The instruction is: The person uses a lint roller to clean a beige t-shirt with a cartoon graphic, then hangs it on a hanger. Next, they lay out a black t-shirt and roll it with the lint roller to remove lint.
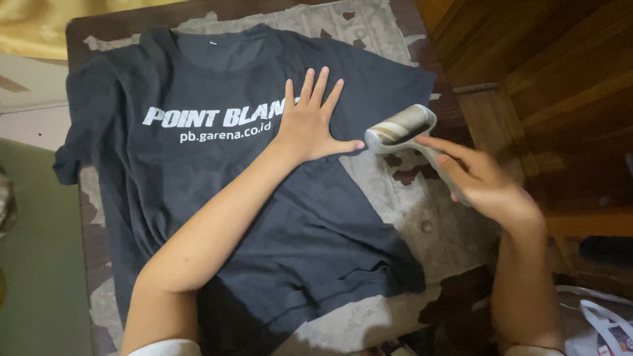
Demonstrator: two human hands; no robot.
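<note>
I have the dark T-shirt [264, 217] spread front-up across the worktop [455, 237], collar at the far side, hem toward me, white lettering across the chest. My left hand [310, 122] lies flat on the chest just right of the lettering, fingers [321, 82] fanned wide and holding nothing, only pressing the cloth down. My right hand [484, 184] is wrapped around the pale handle of the lint roller [402, 128], fingers closed on it with the forefinger laid along the top. The roller's drum sits at the shirt's right edge, just beside the sleeve and close to my left thumb; I cannot tell whether it touches the cloth or the patterned cover underneath.

To do this stroke well, I judge the left palm should stay firm so the fabric does not bunch, and the drum should roll away from that hand in straight, overlapping passes with even, light pressure. The loose lower right corner looks rumpled; it would need smoothing before rolling there. A white bag [603, 323] lies near right, well apart from the work
</note>
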